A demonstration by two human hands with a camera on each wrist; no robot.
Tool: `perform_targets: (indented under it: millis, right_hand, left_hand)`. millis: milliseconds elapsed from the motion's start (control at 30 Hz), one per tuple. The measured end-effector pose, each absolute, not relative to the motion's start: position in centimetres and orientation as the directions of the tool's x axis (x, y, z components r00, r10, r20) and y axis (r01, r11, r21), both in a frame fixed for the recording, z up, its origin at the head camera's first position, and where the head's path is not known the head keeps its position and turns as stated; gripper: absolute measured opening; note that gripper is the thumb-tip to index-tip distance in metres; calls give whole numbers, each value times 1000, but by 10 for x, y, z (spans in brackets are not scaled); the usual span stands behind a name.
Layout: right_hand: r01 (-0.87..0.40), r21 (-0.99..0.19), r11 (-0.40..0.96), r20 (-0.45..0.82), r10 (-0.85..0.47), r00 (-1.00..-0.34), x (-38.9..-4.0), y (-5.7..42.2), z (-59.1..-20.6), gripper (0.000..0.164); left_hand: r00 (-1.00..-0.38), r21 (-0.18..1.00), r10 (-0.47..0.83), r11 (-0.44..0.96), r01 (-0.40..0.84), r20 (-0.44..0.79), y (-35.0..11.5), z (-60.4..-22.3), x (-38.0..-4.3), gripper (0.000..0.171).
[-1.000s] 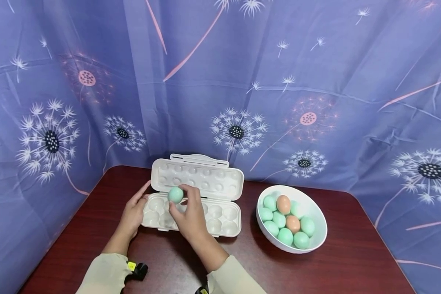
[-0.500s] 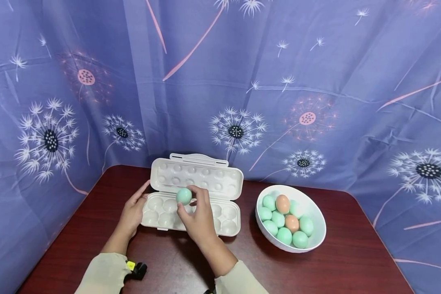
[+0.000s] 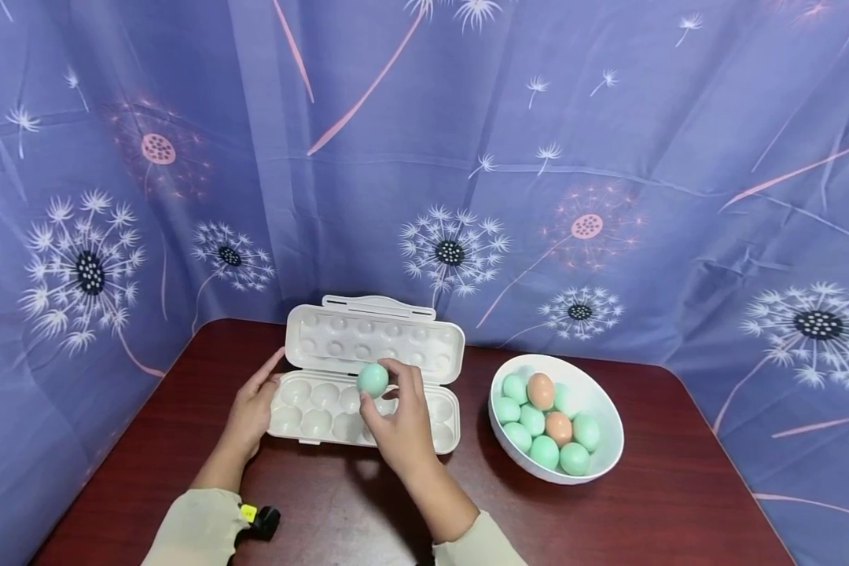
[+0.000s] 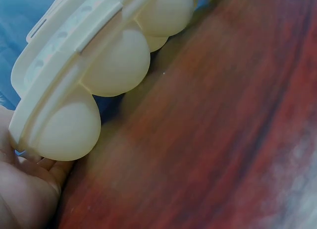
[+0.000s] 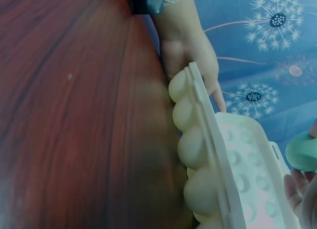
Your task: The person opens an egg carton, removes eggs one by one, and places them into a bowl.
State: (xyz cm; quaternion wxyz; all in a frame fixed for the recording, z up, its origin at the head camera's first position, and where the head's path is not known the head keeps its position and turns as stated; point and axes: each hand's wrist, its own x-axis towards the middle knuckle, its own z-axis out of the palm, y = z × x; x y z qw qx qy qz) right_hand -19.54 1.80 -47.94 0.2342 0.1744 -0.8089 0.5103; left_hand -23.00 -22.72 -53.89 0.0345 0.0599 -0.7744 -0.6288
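Observation:
Held between the thumb and fingers of my right hand [image 3: 405,431] is a pale green egg [image 3: 373,380], above the middle of an open white plastic egg carton [image 3: 316,424]. Beneath that hand some of the carton's cups are hidden; the visible ones are bare. My left hand [image 3: 249,410] holds the carton's left end, thumb at the rim, index finger stretched along the side. In the left wrist view, fingers [image 4: 57,170] of that hand show behind the end cup. To the right stands a white bowl [image 3: 606,452] with several green eggs [image 3: 545,452] and two brown eggs [image 3: 541,391].
The dark red wooden table [image 3: 651,511] bears the carton and bowl. Behind it and to the sides hangs a blue dandelion-print cloth [image 3: 368,204], close to the carton's raised lid [image 3: 375,342].
My right hand has moved to the right over the carton with the green egg, uncovering cups on the left. My left hand has stayed at the carton's left end.

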Motion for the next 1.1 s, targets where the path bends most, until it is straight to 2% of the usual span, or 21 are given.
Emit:
perform_targets:
  millis: [433, 833, 1100]
  right_hand:
    - [-500, -733, 462, 574, 24, -819, -197, 48, -482, 50]
    - [-472, -759, 449, 562, 84, -823, -197, 78, -476, 52]
    - [-430, -806, 408, 520, 140, -842, -182, 90, -449, 49]
  left_hand:
    - [-992, 978, -129, 206, -40, -13, -228, -541, -229, 47]
    - [-993, 981, -122, 192, -24, -1, -227, -541, -229, 47]
    - [-990, 980, -138, 196, -25, 2, -227, -541, -231, 47]
